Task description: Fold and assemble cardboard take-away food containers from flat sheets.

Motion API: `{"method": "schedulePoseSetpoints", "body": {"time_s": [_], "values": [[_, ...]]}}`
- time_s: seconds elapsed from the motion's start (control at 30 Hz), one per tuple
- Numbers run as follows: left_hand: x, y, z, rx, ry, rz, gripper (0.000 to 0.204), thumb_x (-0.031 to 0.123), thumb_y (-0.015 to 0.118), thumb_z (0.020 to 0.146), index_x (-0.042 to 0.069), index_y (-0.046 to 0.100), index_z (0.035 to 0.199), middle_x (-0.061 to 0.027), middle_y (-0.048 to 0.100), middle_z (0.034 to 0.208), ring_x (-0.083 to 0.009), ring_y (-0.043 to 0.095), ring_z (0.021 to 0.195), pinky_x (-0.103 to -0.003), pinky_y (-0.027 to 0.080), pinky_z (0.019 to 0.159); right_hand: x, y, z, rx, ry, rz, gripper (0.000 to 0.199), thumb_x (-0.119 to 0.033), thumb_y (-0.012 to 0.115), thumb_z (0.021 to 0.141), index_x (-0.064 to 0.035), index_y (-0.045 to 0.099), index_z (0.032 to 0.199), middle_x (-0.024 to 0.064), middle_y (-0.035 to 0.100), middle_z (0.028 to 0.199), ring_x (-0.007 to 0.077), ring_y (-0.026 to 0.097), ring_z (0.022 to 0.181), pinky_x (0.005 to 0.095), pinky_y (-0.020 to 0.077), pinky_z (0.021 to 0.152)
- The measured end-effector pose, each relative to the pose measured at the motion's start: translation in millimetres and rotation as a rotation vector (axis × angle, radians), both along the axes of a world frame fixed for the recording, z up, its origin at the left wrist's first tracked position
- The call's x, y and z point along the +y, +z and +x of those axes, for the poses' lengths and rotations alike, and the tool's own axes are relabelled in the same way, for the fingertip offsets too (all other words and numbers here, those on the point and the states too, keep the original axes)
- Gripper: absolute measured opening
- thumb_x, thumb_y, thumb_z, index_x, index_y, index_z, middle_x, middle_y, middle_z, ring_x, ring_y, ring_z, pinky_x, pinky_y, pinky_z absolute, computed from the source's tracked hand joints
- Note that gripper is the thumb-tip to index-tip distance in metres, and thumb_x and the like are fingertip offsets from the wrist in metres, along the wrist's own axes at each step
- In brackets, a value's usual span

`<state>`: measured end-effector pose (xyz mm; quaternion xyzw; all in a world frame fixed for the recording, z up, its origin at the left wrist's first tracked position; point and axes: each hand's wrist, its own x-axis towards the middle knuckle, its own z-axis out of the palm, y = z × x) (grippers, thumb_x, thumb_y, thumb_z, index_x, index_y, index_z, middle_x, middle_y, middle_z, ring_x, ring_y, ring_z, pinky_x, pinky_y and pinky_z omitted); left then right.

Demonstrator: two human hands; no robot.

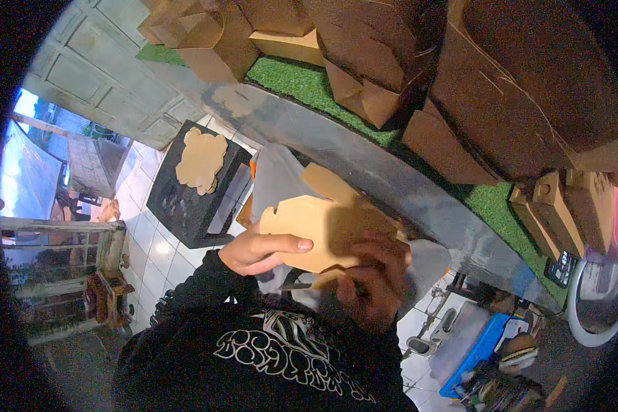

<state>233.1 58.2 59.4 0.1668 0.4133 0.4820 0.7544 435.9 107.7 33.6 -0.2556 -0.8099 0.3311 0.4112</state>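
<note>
Above my lap I hold a light brown cardboard box piece (309,216) with creased panels and raised flaps. It looks partly folded. My left hand (264,252) grips its left end, the thumb lying flat on the face and the fingers hidden underneath. At the right end, in dim light, my right hand (378,275) closes round the card with bent fingers. A dark shadow falls across the panel near that hand. Part of the lower edge is hidden by the right hand.
A stack of flat cardboard cutouts (202,159) lies on a black low table (178,199) at left. Folded brown boxes (570,206) and large cardboard stand along a ledge with green artificial turf (292,77). A blue crate (470,364) sits lower right, below a white round-rimmed object (601,336).
</note>
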Motion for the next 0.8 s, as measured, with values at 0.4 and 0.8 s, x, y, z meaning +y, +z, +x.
{"method": "schedulePoseSetpoints", "body": {"time_s": [0.4,0.8], "values": [[-2,-3,27,-0.017,0.101,0.12,0.044,-0.004,0.062,0.083,-0.002,0.046,0.124,-0.0102,0.058,0.115,-0.0192,0.056,0.11,-0.033,0.046,0.094,4,1,3,0.218,-0.381,-0.097,0.024,-0.017,0.066,0.068,-0.008,0.048,0.056,0.0181,0.05,0.119,0.0399,0.043,0.12,0.0518,0.0303,0.103],[-2,1,27,0.281,0.077,0.18,0.042,0.01,0.066,0.082,-0.004,0.051,0.119,-0.0068,0.061,0.104,-0.0123,0.057,0.095,-0.026,0.046,0.081,1,2,3,0.176,-0.355,-0.3,0.021,-0.017,0.074,0.058,-0.0118,0.054,0.061,0.0156,0.052,0.12,0.0366,0.048,0.112,0.0482,0.0389,0.094]]}}
